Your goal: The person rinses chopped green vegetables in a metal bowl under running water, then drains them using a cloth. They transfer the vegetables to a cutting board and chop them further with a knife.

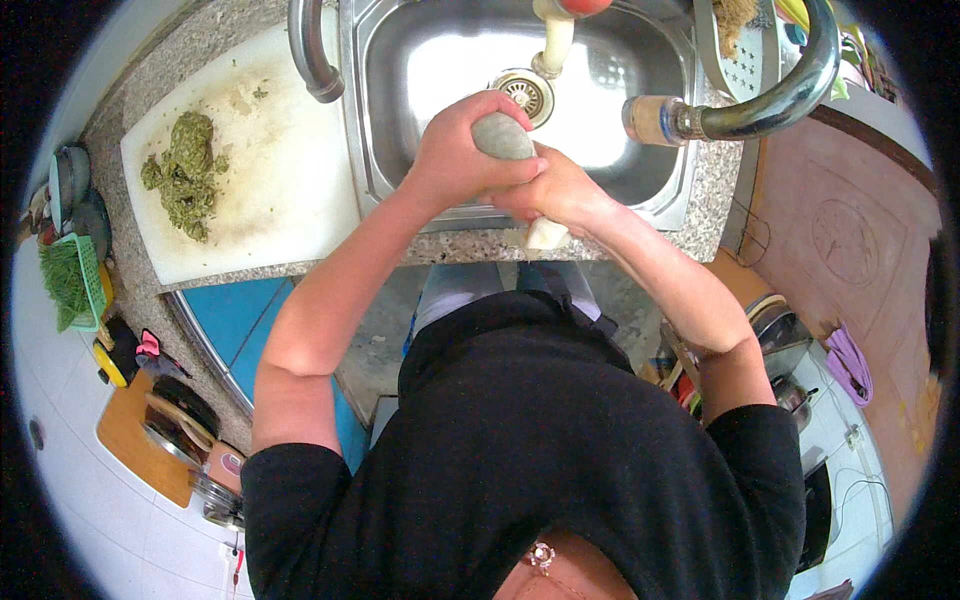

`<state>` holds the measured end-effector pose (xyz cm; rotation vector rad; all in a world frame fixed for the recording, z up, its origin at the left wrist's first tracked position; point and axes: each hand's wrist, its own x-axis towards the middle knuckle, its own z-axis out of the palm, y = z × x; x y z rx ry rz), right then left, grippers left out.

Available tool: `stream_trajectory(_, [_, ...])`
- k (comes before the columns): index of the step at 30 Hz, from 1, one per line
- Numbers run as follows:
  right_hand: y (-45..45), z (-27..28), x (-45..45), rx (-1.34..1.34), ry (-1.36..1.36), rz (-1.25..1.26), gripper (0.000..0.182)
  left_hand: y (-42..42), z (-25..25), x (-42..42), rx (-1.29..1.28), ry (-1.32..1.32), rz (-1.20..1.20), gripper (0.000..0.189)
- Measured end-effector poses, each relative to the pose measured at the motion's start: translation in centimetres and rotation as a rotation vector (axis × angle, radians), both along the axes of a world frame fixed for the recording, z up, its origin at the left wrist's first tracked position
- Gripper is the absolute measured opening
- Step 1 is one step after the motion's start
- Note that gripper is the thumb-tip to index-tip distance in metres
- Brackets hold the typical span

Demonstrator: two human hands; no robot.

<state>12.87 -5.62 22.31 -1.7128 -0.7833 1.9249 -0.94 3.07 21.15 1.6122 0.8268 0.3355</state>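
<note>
Both my hands are together above the near edge of the stainless steel sink (450,97). Between them is a bulging, grey-green bundle (502,136), rounded at the top; it looks like wet cloth around something, though the material is hard to tell. My left hand (469,150) wraps around its upper part. My right hand (551,187) grips just below, and a whitish end (547,234), apparently cloth, sticks out beneath it. On the white cutting board (292,187) left of the sink lies a clump of chopped, squeezed-looking greens (187,172).
A curved metal faucet (311,60) overhangs the board's right edge. Another large metal spout (780,105) reaches over the sink from the right. A pale tap with a red top (555,45) stands above the drain (527,96). A green basket (90,281) sits at far left.
</note>
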Motion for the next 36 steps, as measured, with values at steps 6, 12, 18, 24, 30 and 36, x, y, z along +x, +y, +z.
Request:
stream_trajectory(6, [0.9,-3.3,-0.7,0.212,-0.328,0.092,0.038,-0.2,-1.5,1.2,0.265,0.077,0.091,0.033])
stream_trajectory(12, [0.5,-6.6,-1.4,0.258,-0.412,0.032,0.035,-0.9,-4.8,1.7,0.269,0.142,0.207,0.03])
stream_trajectory(18, [0.6,-10.4,-1.8,0.412,-0.471,-0.102,0.026,-0.7,-7.4,2.5,0.289,0.189,0.282,0.029])
stream_trajectory(24, [0.5,-12.1,-1.7,0.337,-0.558,-0.038,0.039,-0.9,-9.9,2.9,0.269,0.206,0.365,0.03])
stream_trajectory(30, [0.5,-12.9,-1.3,0.35,-0.717,0.014,0.069,-0.1,-10.9,3.4,0.071,0.289,0.433,0.033])
stream_trajectory(36, [1.8,-10.7,0.0,0.401,-0.735,0.086,0.067,1.4,-10.9,3.6,-0.128,0.218,0.453,0.047])
